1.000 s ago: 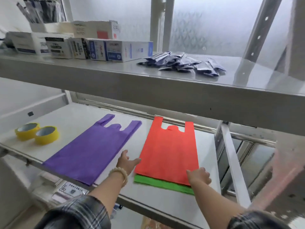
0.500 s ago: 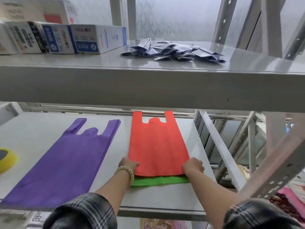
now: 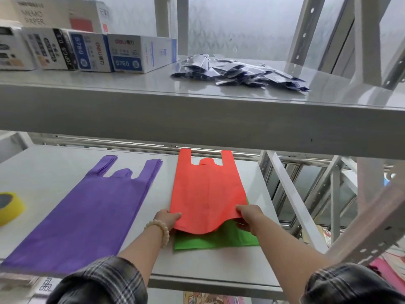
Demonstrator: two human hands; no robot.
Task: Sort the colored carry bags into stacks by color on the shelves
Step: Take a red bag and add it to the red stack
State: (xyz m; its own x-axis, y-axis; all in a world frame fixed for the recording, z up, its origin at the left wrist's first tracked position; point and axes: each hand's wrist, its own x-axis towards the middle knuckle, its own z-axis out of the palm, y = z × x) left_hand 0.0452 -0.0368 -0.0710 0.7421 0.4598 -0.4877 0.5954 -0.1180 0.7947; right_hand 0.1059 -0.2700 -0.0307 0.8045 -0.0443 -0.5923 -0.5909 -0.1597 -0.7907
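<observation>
Head view: the red bag (image 3: 206,194) is pinched at its near corners by the left hand (image 3: 167,218) and right hand (image 3: 249,217), lifted off the green bag (image 3: 219,240) on the lower shelf (image 3: 197,266).

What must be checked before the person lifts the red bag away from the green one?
1. Left hand grips the red bag at its near left corner: ok.
2. Right hand grips its near right corner: ok.
3. Near edge raised off the green bag: ok.
4. Green bag lying flat on the lower shelf: ok.
5. Only one red bag gripped: cannot tell.
6. Purple stack apart from the red bag: ok.
</observation>
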